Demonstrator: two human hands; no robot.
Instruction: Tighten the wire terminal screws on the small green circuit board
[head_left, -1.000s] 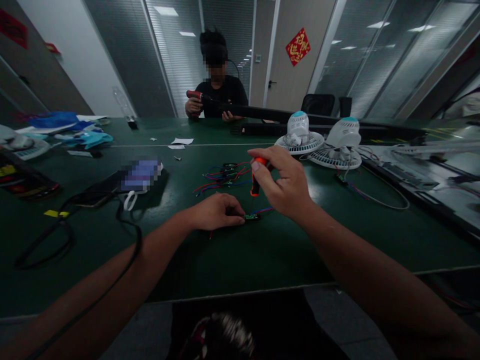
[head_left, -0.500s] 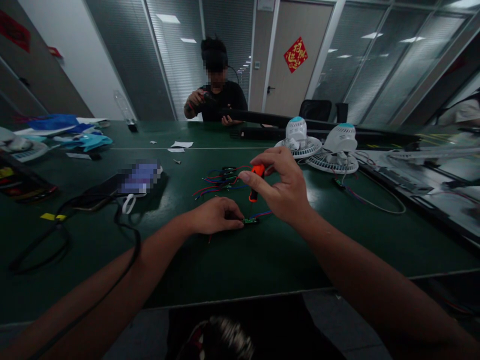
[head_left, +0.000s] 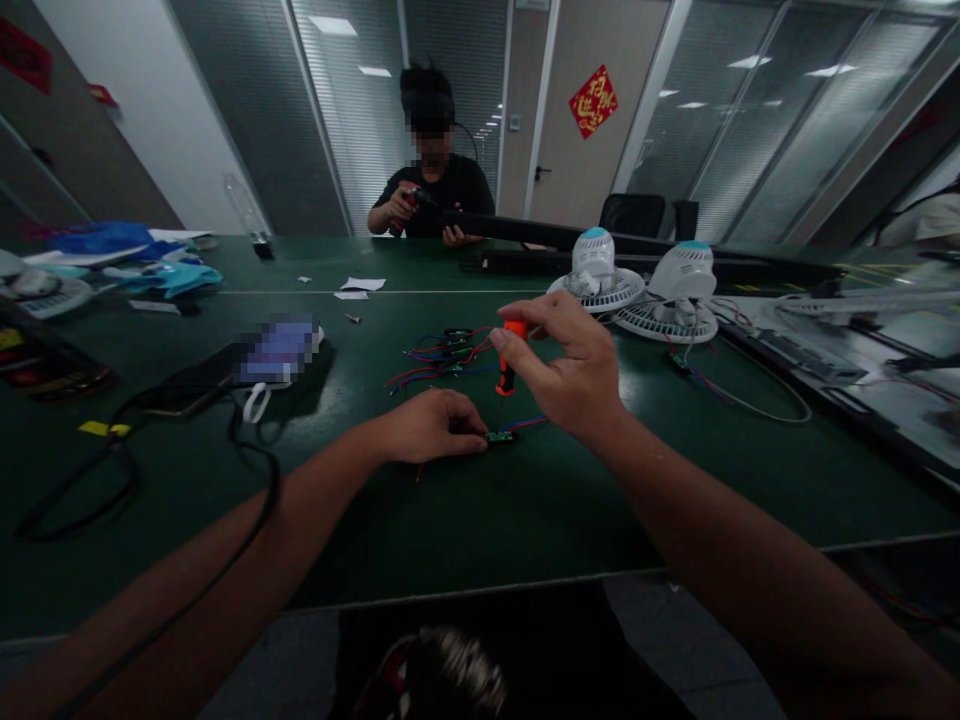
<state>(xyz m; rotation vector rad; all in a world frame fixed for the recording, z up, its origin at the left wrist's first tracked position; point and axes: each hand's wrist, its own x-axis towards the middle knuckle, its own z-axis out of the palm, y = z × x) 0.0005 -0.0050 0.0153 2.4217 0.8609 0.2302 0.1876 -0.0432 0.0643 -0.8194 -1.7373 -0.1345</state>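
Observation:
My left hand point(head_left: 431, 425) rests on the green table point(head_left: 487, 510) with its fingers pinched on the end of a small green circuit board point(head_left: 501, 437) that trails red and blue wires. My right hand point(head_left: 574, 370) is closed round an orange and black screwdriver point(head_left: 510, 358), held upright with its tip pointing down at the board. A bundle of red, blue and black wires with more small boards point(head_left: 446, 358) lies just beyond.
Two white fan units point(head_left: 634, 285) stand at the right rear. A phone point(head_left: 277, 352) and a black cable point(head_left: 180, 440) lie to the left, blue cloths point(head_left: 161, 275) far left. Across the table another person point(head_left: 431, 185) works with a tool on a long black bar point(head_left: 570, 238).
My right hand shifted its fingers round the screwdriver handle, keeping it over the board. My left hand stayed on the board. The person opposite raised the tool hand.

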